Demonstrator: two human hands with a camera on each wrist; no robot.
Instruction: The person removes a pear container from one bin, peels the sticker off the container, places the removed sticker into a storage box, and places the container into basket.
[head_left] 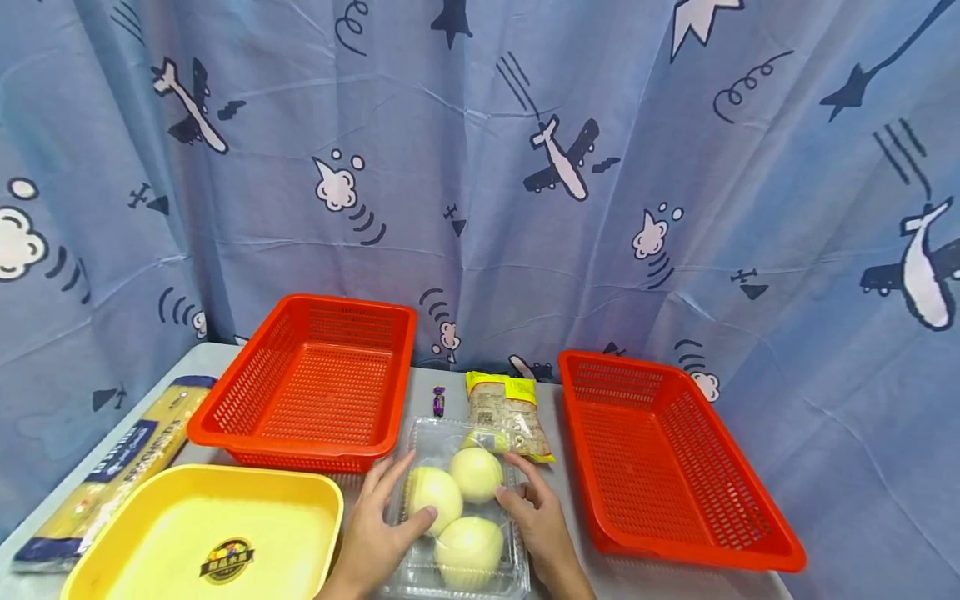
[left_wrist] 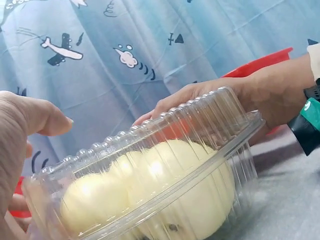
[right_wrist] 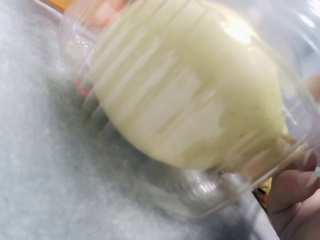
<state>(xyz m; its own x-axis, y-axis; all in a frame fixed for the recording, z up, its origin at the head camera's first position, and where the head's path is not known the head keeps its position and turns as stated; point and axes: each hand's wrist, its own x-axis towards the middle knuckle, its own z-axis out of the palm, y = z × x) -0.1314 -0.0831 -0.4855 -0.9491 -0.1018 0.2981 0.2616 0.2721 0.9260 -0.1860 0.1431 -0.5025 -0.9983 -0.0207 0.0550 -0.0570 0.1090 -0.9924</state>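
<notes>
A clear plastic box with a ribbed lid contains three round, pale yellow fruits that look like pears. It stands between both hands in the head view. My left hand holds its left side, the thumb reaching over the lid; in the left wrist view that thumb is raised off the plastic. On the opposite side my right hand grips the box's edge. The right wrist view shows fingertips at the rim, close to one speckled fruit. The box's underside is mostly hidden.
Red baskets stand at left and right. A yellow tray is at front left, beside a long noodle-like packet. Behind the box lie a purple-wrapped candy and a yellow-topped bag. A blue curtain hangs behind.
</notes>
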